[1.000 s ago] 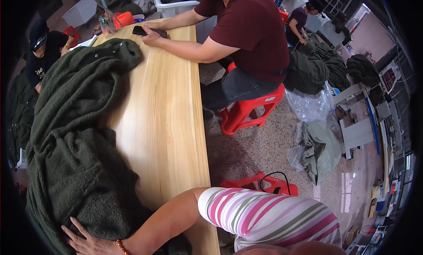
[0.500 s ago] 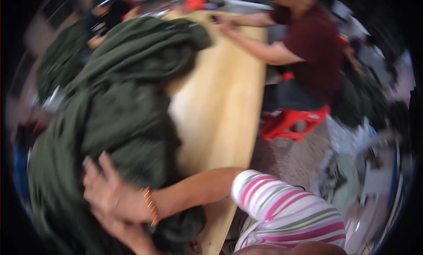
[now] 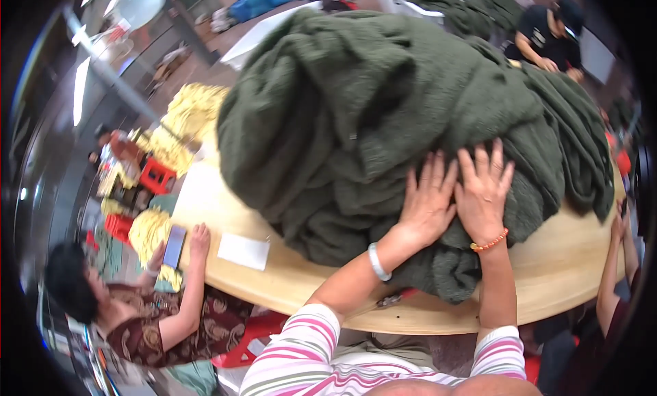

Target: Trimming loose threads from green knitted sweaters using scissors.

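The left hand (image 3: 430, 203) lies flat, fingers spread, palm down on the big heap of dark green fleecy fabric (image 3: 383, 115), and the right hand (image 3: 483, 190) lies just beside it in the same way, fingers fanned out and pressing into the cloth; the two hands touch or nearly touch along their inner edges, and neither pinches or grips anything. A pale bracelet (image 3: 377, 261) circles the left wrist and an orange beaded one (image 3: 488, 243) the right, and both forearms run back into pink-and-white striped sleeves (image 3: 299, 348) at the lower edge. The fabric is piled high on a light wooden table (image 3: 561, 259), covering most of its top and hanging a little over the near edge below the hands. To the left of the heap a white slip of paper (image 3: 243, 251) lies on the bare wood. Farther left another person in a patterned brown top (image 3: 185, 327) sits at the table's edge, one hand beside a phone (image 3: 174, 246). At the far right someone in dark clothing (image 3: 551, 36) bends over more green cloth.
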Tool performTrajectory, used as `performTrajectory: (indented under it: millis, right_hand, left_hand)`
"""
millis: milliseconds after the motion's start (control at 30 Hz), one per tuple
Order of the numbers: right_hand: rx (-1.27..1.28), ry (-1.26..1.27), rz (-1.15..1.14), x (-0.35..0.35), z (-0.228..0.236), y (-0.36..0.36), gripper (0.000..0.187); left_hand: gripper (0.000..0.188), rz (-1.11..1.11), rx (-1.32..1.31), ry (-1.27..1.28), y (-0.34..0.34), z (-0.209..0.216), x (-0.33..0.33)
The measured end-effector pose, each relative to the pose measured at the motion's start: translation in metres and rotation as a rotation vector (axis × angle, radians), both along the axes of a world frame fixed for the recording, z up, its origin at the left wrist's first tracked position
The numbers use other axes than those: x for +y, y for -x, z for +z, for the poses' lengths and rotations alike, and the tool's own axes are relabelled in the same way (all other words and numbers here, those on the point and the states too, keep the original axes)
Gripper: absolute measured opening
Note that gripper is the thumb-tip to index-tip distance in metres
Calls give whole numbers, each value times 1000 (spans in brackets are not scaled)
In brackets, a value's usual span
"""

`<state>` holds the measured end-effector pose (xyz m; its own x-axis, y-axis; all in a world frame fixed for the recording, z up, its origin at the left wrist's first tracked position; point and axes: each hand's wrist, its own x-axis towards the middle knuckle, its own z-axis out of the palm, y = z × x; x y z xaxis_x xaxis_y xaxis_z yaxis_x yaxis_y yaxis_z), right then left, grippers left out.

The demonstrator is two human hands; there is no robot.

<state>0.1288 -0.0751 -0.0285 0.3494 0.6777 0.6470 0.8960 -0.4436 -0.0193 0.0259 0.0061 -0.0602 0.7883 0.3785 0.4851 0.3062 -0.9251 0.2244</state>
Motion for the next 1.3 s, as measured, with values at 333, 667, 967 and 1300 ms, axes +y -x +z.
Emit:
performTrajectory:
  millis: [333, 667, 967, 1300]
  right_hand:
    - [-7, 139, -68, -20, -14, 21, 59]
    - [141, 2, 158, -125, -66, 87, 48]
    - [437, -79, -119, -225, -120, 78, 43]
    - [361, -3, -41, -226, -118, 95, 37]
  left_hand:
    - [73, -62, 62, 210, 92, -16, -36]
    - [73, 137, -44, 200, 259, -61, -78]
    - [67, 219, 121, 156, 300, -91, -86]
    - [55, 43, -20, 148, 183, -70, -118]
